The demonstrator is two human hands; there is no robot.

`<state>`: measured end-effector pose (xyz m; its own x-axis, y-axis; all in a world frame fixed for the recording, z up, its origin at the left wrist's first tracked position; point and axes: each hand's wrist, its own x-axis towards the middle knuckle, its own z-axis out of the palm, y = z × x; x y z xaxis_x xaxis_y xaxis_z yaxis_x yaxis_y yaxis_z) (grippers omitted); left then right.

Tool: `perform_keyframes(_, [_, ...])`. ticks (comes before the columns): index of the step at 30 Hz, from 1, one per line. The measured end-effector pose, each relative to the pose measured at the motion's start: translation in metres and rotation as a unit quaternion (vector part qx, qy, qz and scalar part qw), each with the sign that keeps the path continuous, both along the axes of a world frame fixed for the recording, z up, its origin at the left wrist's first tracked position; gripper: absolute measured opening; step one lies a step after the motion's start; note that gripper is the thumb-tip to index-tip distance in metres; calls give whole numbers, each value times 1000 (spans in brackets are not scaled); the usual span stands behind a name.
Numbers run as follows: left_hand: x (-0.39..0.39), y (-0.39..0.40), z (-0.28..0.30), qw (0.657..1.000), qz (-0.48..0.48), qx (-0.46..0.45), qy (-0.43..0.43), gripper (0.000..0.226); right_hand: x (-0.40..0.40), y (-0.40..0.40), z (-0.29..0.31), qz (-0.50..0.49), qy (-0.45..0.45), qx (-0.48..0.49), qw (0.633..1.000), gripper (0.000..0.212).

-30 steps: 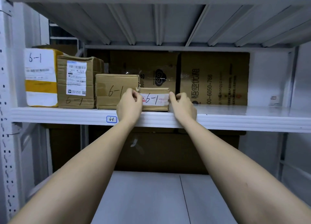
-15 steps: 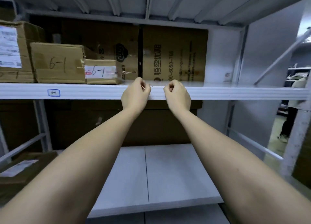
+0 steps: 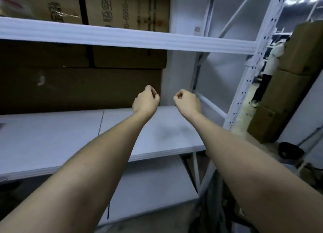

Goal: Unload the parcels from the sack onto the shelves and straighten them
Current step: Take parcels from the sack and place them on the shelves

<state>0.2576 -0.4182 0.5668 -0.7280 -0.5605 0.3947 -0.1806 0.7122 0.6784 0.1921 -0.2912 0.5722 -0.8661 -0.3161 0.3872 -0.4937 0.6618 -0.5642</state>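
Note:
My left hand [image 3: 146,100] and my right hand [image 3: 187,100] hang in the air in front of the white shelving, side by side, fingers curled into loose fists and holding nothing. They sit above the middle shelf board [image 3: 52,136], below the upper shelf edge [image 3: 122,37]. No parcel and no sack shows in this view. Large brown cartons [image 3: 125,7] stand at the back of the upper shelf.
Flat brown cardboard [image 3: 78,87] lines the back of the middle shelf. A perforated white upright [image 3: 244,93] stands on the right. Stacked brown boxes [image 3: 293,86] are beyond it, with a person [image 3: 267,70] standing far off. A lower shelf board [image 3: 153,185] lies below.
My view swung right and down, away from the labelled parcels. Both hands let go of the small parcel, curled into fists and dropped from the upper shelf edge to the level of the middle shelf.

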Motion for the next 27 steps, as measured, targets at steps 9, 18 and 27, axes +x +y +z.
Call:
perform_keyframes(9, [-93,117,-116,975,-115,72,-174,20,-86,134,-110,-64,-164,48,983,20])
perform_keyframes(18, [-188,198,-222,937,-175,130,-273,22,-173,239,-222,-108,-270,103,951,20])
perform_keyframes(27, [-245,278,-292,835,-224,233,-445,36,-223,348,-301,-199,-405,40,891,20])
